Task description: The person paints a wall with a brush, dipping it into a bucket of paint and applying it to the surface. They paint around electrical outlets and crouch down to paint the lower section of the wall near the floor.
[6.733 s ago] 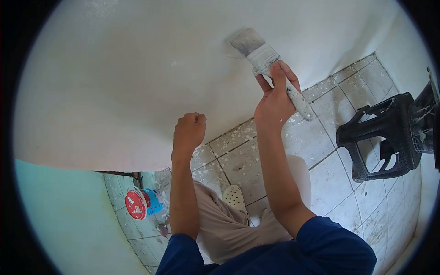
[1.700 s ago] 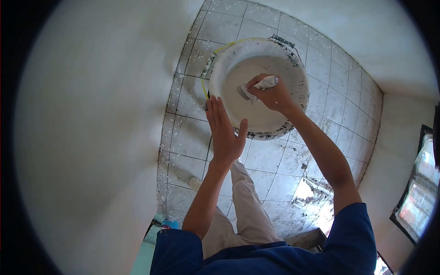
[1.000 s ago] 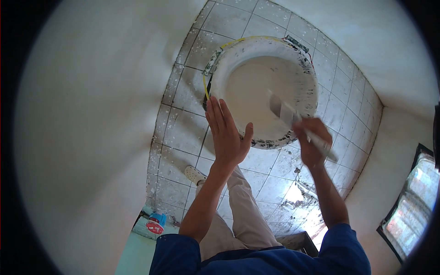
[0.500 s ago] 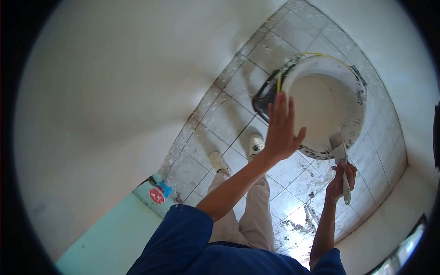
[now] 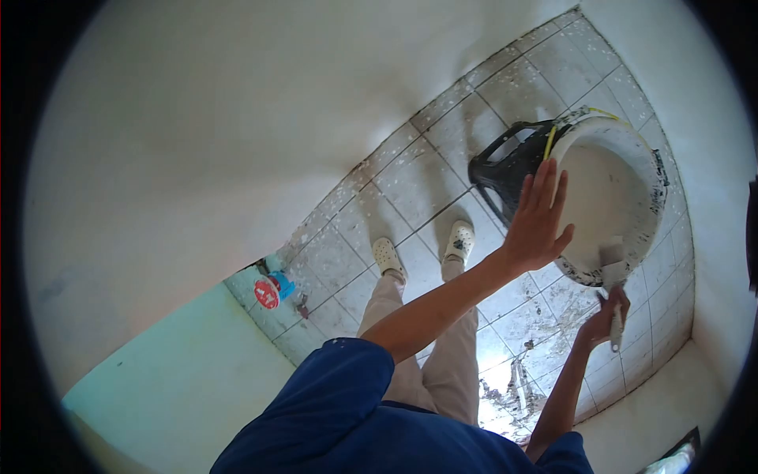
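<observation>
Gripping a paintbrush [image 5: 613, 274] at the bucket [image 5: 605, 133] is the right hand [image 5: 606, 314] — the left hand [image 5: 538, 229] spread beside the rim.

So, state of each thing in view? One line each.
White round bucket: uncovered, part-filled.
Off-white liquid: in the bucket.
White-handled flat paintbrush: gripped, bristles over the bucket.
Black plastic stool: under the bucket, partly hidden.
Blue cylindrical tub with red-and-white lid: lid on.
Pale square tiles: spattered, dirty.
Right hand: closed on the paintbrush.
Left hand: open at the bucket's rim, contact unclear.
</observation>
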A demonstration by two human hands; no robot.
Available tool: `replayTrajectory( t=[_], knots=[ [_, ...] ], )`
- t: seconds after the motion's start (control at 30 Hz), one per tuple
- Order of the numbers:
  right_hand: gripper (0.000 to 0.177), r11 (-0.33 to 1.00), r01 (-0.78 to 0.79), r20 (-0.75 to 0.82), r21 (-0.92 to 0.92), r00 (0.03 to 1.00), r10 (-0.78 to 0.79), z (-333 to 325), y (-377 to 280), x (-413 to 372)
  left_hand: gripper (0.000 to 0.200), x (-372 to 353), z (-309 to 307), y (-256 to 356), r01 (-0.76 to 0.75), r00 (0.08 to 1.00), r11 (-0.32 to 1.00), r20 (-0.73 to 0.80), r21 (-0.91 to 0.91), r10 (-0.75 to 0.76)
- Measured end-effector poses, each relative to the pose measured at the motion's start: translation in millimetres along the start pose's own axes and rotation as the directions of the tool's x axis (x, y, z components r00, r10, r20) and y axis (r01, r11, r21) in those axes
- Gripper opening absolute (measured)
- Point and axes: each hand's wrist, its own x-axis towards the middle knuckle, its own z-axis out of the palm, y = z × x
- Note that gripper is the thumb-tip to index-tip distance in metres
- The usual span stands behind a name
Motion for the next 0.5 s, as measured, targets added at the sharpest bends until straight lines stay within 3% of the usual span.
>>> replayTrajectory(
  t=[0.07,0.1,0.17,0.23,0.3,0.37,0.5],
  knots=[
    [0.026,0.976,-0.208,-0.092,0.058,0.973,0.213,14.3,-9.1,4.7,0.081,1.9,-0.7,-3.0,-0.029,1.000,0.999,-0.003,-0.036,0.029],
    [0.032,0.971,-0.225,-0.126,0.082,0.964,0.234,26.1,-37.7,1.7,0.081,-1.4,-1.6,-4.3,-0.038,0.999,0.997,-0.002,-0.061,0.037],
    [0.033,0.905,-0.274,-0.145,0.324,0.931,0.334,34.7,-58.2,6.8,0.081,-7.0,-9.9,-9.9,-0.053,0.999,0.990,-0.009,-0.127,0.052],
    [0.036,0.788,-0.308,0.024,0.534,0.937,0.350,32.2,-57.6,12.6,0.080,-14.1,-19.4,-19.6,-0.082,0.996,0.968,-0.056,-0.239,0.070],
    [0.035,0.651,-0.369,0.186,0.664,0.924,0.334,44.7,-67.7,9.1,0.079,-34.1,-32.7,-40.0,-0.006,0.995,0.955,-0.094,-0.295,-0.023],
    [0.031,0.528,-0.446,0.326,0.723,0.894,0.308,72.6,-97.1,-11.1,0.078,-67.0,-49.2,-68.4,0.102,0.983,0.932,-0.107,-0.348,-0.147],
    [0.032,0.426,-0.611,0.593,0.667,0.782,0.192,124.2,-106.7,-62.0,0.074,-160.3,-87.8,-134.3,0.368,0.906,0.856,-0.068,-0.362,-0.418]
  ],
)
